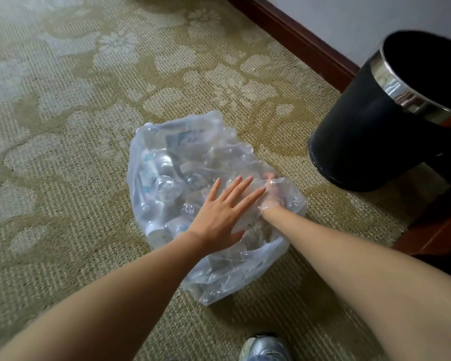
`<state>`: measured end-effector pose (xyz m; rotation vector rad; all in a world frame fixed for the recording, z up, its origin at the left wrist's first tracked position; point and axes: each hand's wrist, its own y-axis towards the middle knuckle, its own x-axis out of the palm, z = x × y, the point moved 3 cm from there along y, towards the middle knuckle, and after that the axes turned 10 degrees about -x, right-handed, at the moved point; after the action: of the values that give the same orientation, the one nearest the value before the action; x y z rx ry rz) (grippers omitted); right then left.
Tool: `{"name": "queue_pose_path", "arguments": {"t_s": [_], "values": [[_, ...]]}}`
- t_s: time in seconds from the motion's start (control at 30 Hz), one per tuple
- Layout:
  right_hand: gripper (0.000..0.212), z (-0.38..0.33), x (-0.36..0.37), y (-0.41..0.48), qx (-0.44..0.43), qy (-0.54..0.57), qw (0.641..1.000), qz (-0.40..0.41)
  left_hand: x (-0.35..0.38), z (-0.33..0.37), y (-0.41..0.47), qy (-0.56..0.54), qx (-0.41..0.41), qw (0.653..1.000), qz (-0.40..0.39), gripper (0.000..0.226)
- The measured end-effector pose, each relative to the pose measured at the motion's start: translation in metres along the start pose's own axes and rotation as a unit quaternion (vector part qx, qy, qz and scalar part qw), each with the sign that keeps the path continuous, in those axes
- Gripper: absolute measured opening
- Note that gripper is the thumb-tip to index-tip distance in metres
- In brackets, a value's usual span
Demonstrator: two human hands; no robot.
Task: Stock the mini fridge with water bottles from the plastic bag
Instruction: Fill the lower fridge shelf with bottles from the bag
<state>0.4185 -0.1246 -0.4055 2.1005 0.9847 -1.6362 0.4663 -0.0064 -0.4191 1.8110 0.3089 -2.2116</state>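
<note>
A clear plastic bag (182, 157) lies on the patterned carpet, full of several water bottles (167, 183) with white caps and pale labels. My left hand (219, 214) lies flat on top of the bag with its fingers spread and straight. My right hand (270, 190) is inside the bag's mouth, veiled by the film; only its fingertips show dimly, so its hold cannot be made out. The mini fridge is not in view.
A black waste bin (370, 131) with a chrome rim stands at the right, close to the bag. Dark red-brown furniture (438, 230) sits beside it, and a wooden skirting board (292, 35) runs along the wall. My shoe (264, 347) shows at the bottom edge.
</note>
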Motion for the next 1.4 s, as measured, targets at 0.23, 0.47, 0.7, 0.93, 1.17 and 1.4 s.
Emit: {"name": "queue_pose_path", "arguments": {"t_s": [0.23,0.47,0.7,0.93,1.17,1.4], "values": [[0.067,0.003,0.042,-0.041,-0.056,-0.088,0.944,-0.313,0.013,0.009,-0.010,0.055,-0.043,0.997,-0.029,0.106],[0.011,0.010,0.020,-0.086,0.025,0.255,0.932,-0.255,0.016,0.015,-0.017,0.077,-0.058,0.995,-0.039,0.098],[0.012,0.018,0.002,-0.116,0.017,0.431,0.886,-0.170,0.004,0.018,-0.023,0.020,-0.045,0.998,-0.025,0.073],[0.010,0.010,-0.011,-0.136,0.000,0.476,0.870,-0.128,-0.019,0.019,-0.040,-0.062,-0.014,0.997,0.038,0.058],[0.016,-0.008,-0.030,-0.169,-0.021,0.418,0.899,-0.130,-0.025,0.005,-0.067,-0.142,-0.029,0.987,0.063,0.058],[0.037,0.020,-0.082,-0.196,-0.006,0.480,0.860,-0.173,-0.037,0.019,-0.061,-0.147,-0.156,0.976,-0.034,0.069]]}}
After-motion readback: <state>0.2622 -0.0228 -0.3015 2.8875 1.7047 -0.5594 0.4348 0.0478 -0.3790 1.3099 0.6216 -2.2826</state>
